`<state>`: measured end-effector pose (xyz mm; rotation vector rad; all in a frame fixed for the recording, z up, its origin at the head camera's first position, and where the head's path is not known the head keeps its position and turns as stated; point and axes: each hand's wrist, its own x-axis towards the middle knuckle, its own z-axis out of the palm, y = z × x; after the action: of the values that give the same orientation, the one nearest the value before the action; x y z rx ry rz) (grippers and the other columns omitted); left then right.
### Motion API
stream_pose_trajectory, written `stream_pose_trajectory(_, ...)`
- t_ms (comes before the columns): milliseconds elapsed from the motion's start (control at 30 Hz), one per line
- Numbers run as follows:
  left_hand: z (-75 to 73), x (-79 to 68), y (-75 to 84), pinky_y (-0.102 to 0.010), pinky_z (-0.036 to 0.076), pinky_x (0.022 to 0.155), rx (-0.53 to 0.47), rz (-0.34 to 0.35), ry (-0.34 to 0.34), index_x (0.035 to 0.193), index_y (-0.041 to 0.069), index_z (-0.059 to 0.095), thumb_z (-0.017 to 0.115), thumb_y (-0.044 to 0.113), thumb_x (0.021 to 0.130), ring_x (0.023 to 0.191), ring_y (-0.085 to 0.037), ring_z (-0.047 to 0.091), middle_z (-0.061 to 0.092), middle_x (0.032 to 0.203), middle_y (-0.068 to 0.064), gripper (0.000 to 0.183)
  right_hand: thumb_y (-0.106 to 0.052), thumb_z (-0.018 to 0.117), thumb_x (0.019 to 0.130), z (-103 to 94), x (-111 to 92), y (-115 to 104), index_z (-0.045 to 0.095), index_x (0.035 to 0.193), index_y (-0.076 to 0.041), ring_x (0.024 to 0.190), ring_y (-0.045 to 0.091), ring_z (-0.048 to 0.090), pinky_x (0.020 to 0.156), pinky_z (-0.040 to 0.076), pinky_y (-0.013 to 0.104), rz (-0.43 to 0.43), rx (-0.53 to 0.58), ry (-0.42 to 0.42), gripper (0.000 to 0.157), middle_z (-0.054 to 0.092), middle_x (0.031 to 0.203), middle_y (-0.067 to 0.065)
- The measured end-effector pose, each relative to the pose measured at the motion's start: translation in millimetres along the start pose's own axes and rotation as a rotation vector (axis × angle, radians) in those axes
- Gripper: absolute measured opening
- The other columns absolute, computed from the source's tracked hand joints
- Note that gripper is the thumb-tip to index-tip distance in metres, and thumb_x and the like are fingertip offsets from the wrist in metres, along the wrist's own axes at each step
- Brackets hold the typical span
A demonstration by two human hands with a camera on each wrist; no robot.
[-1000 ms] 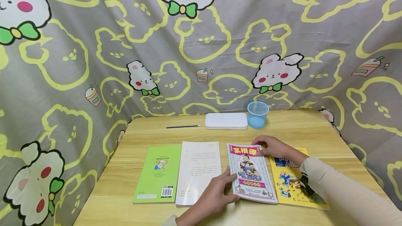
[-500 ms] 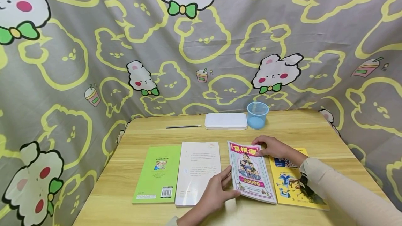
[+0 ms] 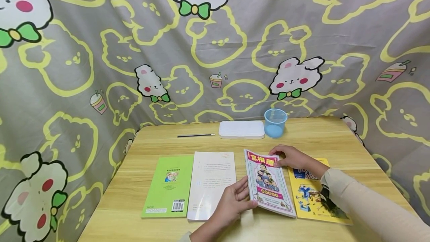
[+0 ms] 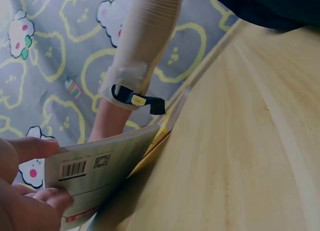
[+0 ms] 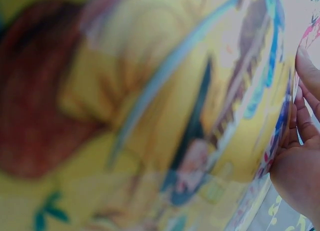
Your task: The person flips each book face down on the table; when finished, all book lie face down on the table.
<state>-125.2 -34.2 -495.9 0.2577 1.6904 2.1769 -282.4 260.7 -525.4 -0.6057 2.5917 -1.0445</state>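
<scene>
A pink-and-white comic-cover book [image 3: 268,182] lies tilted, its left side raised off the table. My left hand [image 3: 231,202] pinches its lower left edge, thumb on the cover side. In the left wrist view the fingers of that hand [image 4: 30,201] lie against the barcoded back cover [image 4: 100,171]. At the top right corner my right hand [image 3: 285,156] grips the same book, thumb over the cover. A yellow book [image 3: 315,193] lies flat beside it, partly under my right forearm; its cover [image 5: 150,91] fills much of the right wrist view.
To the left lie a white book [image 3: 213,186] and a green book [image 3: 169,186], side by side. Along the back stand a white pencil case [image 3: 242,130] and a blue see-through cup [image 3: 276,123], with a pencil [image 3: 196,135] to their left. A patterned cloth [image 3: 228,59] hangs behind the table.
The pink-and-white book's left side has risen, tilting it to the right. My left hand has shifted slightly along with it, while my right hand stays at the top corner.
</scene>
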Motion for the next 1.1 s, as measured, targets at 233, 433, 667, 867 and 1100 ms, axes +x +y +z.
stream_pose_trajectory(233, 0.8, -0.2, 0.1, -0.032, 0.047, 0.106, -0.067, 0.037, -0.026, 0.153, -0.017, 0.026, 0.068, -0.021, 0.083, 0.143, -0.047, 0.037, 0.034, 0.155, -0.038, 0.082, -0.024, 0.079, 0.093, -1.2, 3, 2, 0.069, 0.122, -0.012, 0.103, 0.019, 0.057, 0.094, 0.049, 0.038, -0.001, 0.026, -0.004, 0.033, 0.065, 0.115, 0.001)
stream_pose_trajectory(433, 1.0, -0.9, 1.6, -0.03, 0.047, 0.106, -0.084, 0.067, -0.044, 0.153, -0.016, 0.026, 0.067, -0.02, 0.085, 0.144, -0.047, 0.037, 0.033, 0.156, -0.038, 0.08, -0.023, 0.079, 0.093, -2.1, 3, -1, 0.069, 0.124, -0.012, 0.099, 0.018, 0.057, 0.088, 0.048, 0.029, 0.004, 0.054, -0.012, 0.034, 0.066, 0.111, -0.001)
stream_pose_trajectory(667, 0.9, -3.9, 5.1, -0.029, 0.046, 0.107, -0.053, 0.106, -0.062, 0.153, -0.015, 0.029, 0.069, -0.015, 0.089, 0.144, -0.046, 0.039, 0.034, 0.156, -0.036, 0.076, -0.023, 0.079, 0.092, -4.7, 4, -9, 0.07, 0.125, -0.011, 0.097, 0.018, 0.058, 0.087, 0.049, 0.031, -0.007, 0.048, -0.014, 0.036, 0.067, 0.108, -0.002)
stream_pose_trajectory(867, 1.9, -6.9, 7.5, -0.028, 0.045, 0.107, -0.01, 0.124, -0.061, 0.153, -0.014, 0.033, 0.071, -0.012, 0.089, 0.144, -0.044, 0.039, 0.035, 0.157, -0.034, 0.074, -0.022, 0.079, 0.093, -3.8, 4, -15, 0.069, 0.127, -0.011, 0.104, 0.017, 0.062, 0.094, 0.052, 0.04, -0.026, 0.053, -0.027, 0.037, 0.069, 0.111, -0.002)
stream_pose_trajectory(1100, 2.3, -9.9, 7.2, -0.028, 0.043, 0.11, 0.091, 0.182, -0.08, 0.153, -0.012, 0.035, 0.074, -0.003, 0.092, 0.145, -0.044, 0.039, 0.036, 0.158, -0.03, 0.073, -0.022, 0.076, 0.095, -1.6, 4, -22, 0.068, 0.13, -0.01, 0.107, 0.021, 0.064, 0.095, 0.054, 0.043, -0.048, 0.055, -0.029, 0.038, 0.071, 0.113, 0.001)
